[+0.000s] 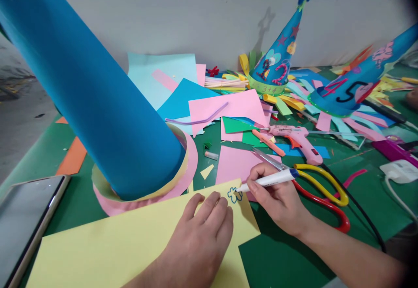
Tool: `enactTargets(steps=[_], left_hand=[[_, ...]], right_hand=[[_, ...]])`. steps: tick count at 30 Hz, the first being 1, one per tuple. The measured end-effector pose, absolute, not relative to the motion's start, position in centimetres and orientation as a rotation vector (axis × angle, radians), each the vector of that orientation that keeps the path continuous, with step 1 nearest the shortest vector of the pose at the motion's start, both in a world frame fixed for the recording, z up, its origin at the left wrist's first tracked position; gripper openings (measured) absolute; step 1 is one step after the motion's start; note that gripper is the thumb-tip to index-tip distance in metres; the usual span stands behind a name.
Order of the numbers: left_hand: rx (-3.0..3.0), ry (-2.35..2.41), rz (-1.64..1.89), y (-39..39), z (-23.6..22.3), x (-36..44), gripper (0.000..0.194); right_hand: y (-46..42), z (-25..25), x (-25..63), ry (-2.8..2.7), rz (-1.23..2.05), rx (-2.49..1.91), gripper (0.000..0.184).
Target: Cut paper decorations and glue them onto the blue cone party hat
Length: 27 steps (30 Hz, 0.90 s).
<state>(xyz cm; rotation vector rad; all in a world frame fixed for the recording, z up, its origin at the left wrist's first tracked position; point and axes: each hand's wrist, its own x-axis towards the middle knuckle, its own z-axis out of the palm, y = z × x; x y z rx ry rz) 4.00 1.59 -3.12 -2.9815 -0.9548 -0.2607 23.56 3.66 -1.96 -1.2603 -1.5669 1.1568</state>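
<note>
My right hand [277, 201] is closed around a white marker [267, 181] with a blue end. Its tip touches a yellow paper sheet [107, 244] near the sheet's top right corner, beside a small blue flower outline [234, 194]. My left hand [199, 231] lies flat on the yellow sheet with its fingers stretched out, just left of the drawing. The sheet rests on a green table [294, 262].
A tall rolled blue paper [88, 92] stands on the left over pink and yellow rims. Red-and-yellow scissors [320, 188] and a pink glue gun [297, 137] lie right of my hand. Two decorated cones, paper scraps, a phone [22, 218] and a white charger [400, 170] surround them.
</note>
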Motion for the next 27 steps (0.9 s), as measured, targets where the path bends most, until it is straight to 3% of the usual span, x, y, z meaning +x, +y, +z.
enactTargets(steps=[27], left_hand=[[-2.982,-0.963,-0.202,1.69,-2.69,4.01,0.03]], right_hand=[[3.69,-2.22,23.6,-1.535,1.239,-1.251,0.006]])
